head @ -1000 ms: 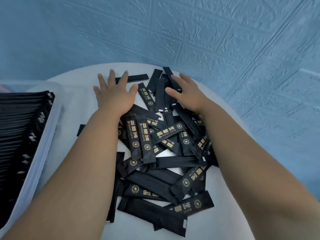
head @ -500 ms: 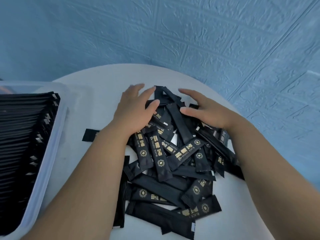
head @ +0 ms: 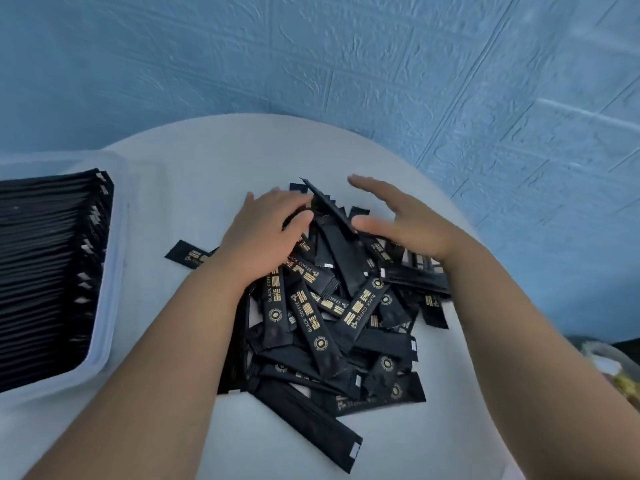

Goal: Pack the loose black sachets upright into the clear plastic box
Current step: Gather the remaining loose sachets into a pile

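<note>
A heap of loose black sachets [head: 332,320] with gold print lies in the middle of the round white table [head: 194,188]. My left hand [head: 266,230] rests flat on the far left of the heap, fingers spread over the sachets. My right hand [head: 405,216] is at the far right of the heap, fingers straight, palm turned toward the left hand. Several sachets are pushed up between the two hands. The clear plastic box [head: 107,306] stands at the left, filled with rows of upright black sachets [head: 45,271].
One sachet [head: 187,256] lies apart, left of the heap beside my left forearm. A blue textured wall [head: 346,64] rises behind the table. A clear bag [head: 609,368] shows at the right edge, below the table's rim.
Both hands have drawn toward me and toward each other, raking the scattered far sachets into a tighter heap. Some sachets now stand tilted up between the hands.
</note>
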A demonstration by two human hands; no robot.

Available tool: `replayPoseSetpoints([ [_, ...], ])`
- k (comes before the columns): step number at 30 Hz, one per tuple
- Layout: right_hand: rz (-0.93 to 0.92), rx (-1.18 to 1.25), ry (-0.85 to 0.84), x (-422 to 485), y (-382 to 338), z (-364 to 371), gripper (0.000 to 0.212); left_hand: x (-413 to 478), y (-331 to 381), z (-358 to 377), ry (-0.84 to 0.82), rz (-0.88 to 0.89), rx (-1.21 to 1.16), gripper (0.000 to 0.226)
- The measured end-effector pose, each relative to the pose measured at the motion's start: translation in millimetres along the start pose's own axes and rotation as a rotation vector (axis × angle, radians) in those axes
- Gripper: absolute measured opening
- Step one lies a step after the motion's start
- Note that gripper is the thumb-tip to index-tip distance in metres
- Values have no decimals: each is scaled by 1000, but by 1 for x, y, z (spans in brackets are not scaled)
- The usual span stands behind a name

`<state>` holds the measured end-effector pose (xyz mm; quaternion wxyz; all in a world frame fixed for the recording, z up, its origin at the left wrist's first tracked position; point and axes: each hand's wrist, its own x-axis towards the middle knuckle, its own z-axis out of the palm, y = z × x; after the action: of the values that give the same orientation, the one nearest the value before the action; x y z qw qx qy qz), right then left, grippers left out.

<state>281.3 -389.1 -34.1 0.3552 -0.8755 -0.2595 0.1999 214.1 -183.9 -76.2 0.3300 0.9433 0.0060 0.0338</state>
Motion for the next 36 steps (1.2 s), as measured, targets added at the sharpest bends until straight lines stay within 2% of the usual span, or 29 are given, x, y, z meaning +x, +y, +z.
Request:
replayPoseSetpoints([
  [3, 139, -90, 274, -28, 19, -5, 57, -20, -4, -8, 103, -208, 146, 50],
  [5, 324, -225, 317, -44, 36, -2, 60, -36, -8, -10, 82, -364, 185, 57],
  [7, 418, -302, 315, -57, 47, 10, 60, -48, -6, -6, 29, -409, 210, 61],
  [11, 343, -249, 329, -70, 36, 37, 56, -56, 11, 15, 25, -277, 192, 60],
  [14, 271, -154, 340, -82, 22, 52, 55, -65, 26, 21, 53, -203, 7, 59],
  [16, 269, -131, 410, -96, 17, 57, 56, -80, 29, 13, 78, -186, -81, 62],
  [18, 313, -182, 464, -110, 18, 62, 59, -98, 24, 3, 55, -167, -16, 74],
  [20, 348, -225, 438, -119, 19, 69, 62, -116, 16, 0, -29, -171, 76, 87],
  [23, 313, -271, 380, -125, 15, 79, 62, -135, 12, 14, -137, -100, 309, 88],
  [26, 247, -255, 352, -137, 8, 90, 62, -148, 22, 29, -127, -5, 372, 91],
  [31, 241, -68, 421, -168, -6, 100, 83, -153, 26, 23, -119, 10, 223, 85],
  [36, 118, -404, 314, -172, -23, 123, 105, -79, 13, 9, -30, -115, 213, 65],
])
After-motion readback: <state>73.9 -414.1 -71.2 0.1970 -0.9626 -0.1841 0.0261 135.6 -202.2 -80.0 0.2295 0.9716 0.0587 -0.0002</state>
